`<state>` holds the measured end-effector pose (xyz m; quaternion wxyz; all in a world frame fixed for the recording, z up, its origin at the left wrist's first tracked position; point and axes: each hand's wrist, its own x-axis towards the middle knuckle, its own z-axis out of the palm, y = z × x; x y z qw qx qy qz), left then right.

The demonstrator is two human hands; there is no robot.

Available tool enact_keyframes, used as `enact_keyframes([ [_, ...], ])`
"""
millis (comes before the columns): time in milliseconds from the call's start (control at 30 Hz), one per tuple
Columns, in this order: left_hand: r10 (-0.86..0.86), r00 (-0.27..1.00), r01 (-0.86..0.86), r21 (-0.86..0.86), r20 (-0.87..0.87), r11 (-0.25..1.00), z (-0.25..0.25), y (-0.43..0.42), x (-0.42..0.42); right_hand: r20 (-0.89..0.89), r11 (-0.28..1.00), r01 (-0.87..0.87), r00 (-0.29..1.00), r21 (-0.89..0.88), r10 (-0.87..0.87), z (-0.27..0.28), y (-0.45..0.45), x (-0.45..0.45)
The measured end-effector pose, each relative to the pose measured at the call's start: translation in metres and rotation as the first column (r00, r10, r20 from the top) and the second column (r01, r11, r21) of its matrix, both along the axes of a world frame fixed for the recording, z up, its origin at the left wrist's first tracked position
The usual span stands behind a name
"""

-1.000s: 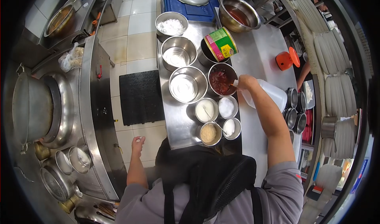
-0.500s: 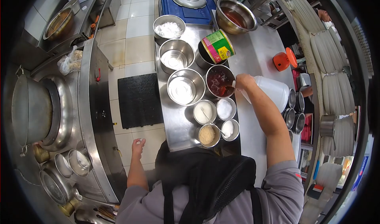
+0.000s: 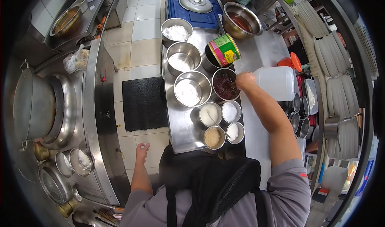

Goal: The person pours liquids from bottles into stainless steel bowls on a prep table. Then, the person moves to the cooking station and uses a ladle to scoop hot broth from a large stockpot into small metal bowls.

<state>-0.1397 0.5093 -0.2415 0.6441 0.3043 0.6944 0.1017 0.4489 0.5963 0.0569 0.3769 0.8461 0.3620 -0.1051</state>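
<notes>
- The black floor mat (image 3: 143, 102) lies well to the left of the steel sauce pot (image 3: 213, 82).
- The person's left hand (image 3: 142, 151) hangs over the floor, below and left of the sauce pot, fingers loosely bent and apart, holding nothing.
- A steel pot (image 3: 176, 22) with white lumps (image 3: 176, 32) stands above and left of the sauce pot; two shiny steel pots (image 3: 188, 91) follow nearer to it.
- Below the sauce pot, four small steel cups carry a cream-coloured ingredient (image 3: 207, 115), tan granules (image 3: 212, 137) and two white ones; a metal spoon (image 3: 219, 126) slants across them.
- The sauce pot itself, on the steel counter, contains dark red liquid (image 3: 223, 86).
- A green-and-pink tin (image 3: 224, 50) tilts over another pot, just above the sauce pot.
- The right hand (image 3: 245, 81) is at the sauce pot's right rim, fingers bent downward; their tips are hidden, so I cannot tell what they pinch.
- The translucent plastic jug (image 3: 275, 83) stands right of the sauce pot, beyond that hand.
</notes>
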Motion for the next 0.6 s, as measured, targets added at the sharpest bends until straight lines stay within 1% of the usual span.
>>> enact_keyframes([
  [133, 0.013, 1.000, -0.014, 0.010, 0.016, 1.000, 0.006, -0.005, -0.003, -0.004, 0.997, -0.020, 1.000, 0.080, 0.020, 0.009, -0.002, -0.010],
  [233, 0.025, 0.999, -0.026, 0.025, 0.038, 0.999, 0.008, -0.010, -0.006, -0.057, 0.995, -0.034, 0.998, 0.092, 0.039, 0.028, -0.010, -0.022],
  [367, 0.047, 0.996, -0.050, 0.037, 0.073, 0.998, 0.011, -0.021, -0.011, -0.074, 0.985, -0.048, 0.995, 0.168, 0.061, 0.033, -0.029, -0.023],
  [433, 0.054, 0.996, -0.058, 0.062, 0.065, 0.996, 0.019, -0.029, -0.014, -0.069, 0.974, -0.049, 0.995, 0.221, 0.066, 0.033, -0.044, -0.017],
  [467, 0.058, 0.997, -0.062, 0.076, 0.058, 0.995, 0.022, -0.034, -0.014, -0.053, 0.950, -0.061, 0.995, 0.306, 0.080, 0.035, -0.054, -0.012],
  [533, 0.031, 0.996, -0.046, 0.181, 0.085, 0.983, 0.032, -0.039, -0.012, -0.024, 0.881, -0.085, 0.994, 0.466, 0.108, 0.039, -0.077, -0.001],
  [567, 0.020, 0.996, -0.041, 0.229, 0.092, 0.973, 0.037, -0.043, -0.012, -0.048, 0.829, -0.054, 0.994, 0.556, 0.097, 0.043, -0.089, 0.005],
  [600, 0.009, 0.990, -0.048, 0.281, 0.137, 0.959, 0.050, -0.045, -0.010, -0.077, 0.769, -0.022, 0.993, 0.639, 0.092, 0.049, -0.099, 0.008],
])
